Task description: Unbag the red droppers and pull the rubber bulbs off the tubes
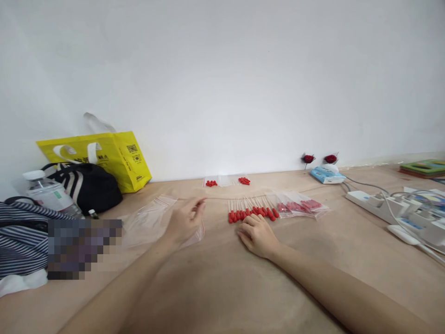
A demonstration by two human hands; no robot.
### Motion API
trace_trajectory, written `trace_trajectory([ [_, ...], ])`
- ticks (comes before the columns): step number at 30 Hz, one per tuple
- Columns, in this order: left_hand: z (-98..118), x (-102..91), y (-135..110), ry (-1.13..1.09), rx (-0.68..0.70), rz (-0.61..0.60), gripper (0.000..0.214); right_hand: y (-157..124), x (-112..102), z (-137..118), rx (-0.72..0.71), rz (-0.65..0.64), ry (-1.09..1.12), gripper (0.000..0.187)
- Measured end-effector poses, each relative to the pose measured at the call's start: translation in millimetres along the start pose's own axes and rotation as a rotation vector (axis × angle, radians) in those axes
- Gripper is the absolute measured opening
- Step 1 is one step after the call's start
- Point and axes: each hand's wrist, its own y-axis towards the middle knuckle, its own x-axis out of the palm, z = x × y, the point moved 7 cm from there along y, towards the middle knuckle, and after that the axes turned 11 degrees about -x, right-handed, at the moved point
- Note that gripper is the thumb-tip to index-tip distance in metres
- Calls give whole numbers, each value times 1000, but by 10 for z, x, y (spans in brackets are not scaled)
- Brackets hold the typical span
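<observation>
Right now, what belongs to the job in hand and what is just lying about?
In use: left hand pinching thin clear tube; empty clear zip bags; row of red-capped droppers by right hand; filled bags.
Lying about: yellow tote bag; black striped bag; white power strip; blue tissue pack.

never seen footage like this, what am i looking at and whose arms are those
No machine here: these are a person's own bare arms, filmed by one camera worn on their head, looking forward and down at a tan table. The left hand pinches what looks like a thin clear tube above clear bags. The right hand rests open on the table beside a row of red-tipped droppers. Filled bags lie to their right; a yellow bag and a power strip sit near the edges.
</observation>
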Motion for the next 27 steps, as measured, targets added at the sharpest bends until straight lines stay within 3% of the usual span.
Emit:
trace_trajectory([
  [1, -113, -120, -48, 76, 24, 7, 30, 3, 4, -11, -11, 4, 21, 12],
  [3, -409, -199, -180, 208, 16, -124, 34, 14, 16, -36, -25, 15, 73, 12],
  [5, -688, -159, -351, 295, -47, -293, 39, 33, 33, -62, -25, 29, 139, 10],
  [7, -795, -65, -508, 321, -77, -397, 42, 57, 49, -92, -23, 43, 213, 10],
  [9, -718, 81, -614, 306, -63, -461, 43, 80, 56, -124, -24, 63, 304, 13],
  [13, -337, 384, -691, 232, 19, -506, 41, 99, 46, -131, 23, 99, 463, 19],
  [16, -143, 513, -718, 189, 90, -516, 40, 97, 73, -105, 85, 60, 510, 13],
  [20, -114, 532, -738, 171, 112, -520, 41, 94, 118, -74, 140, 27, 533, 6],
  [27, -95, 508, -738, 165, 108, -535, 44, 111, 150, -132, 89, -86, 424, 32],
])
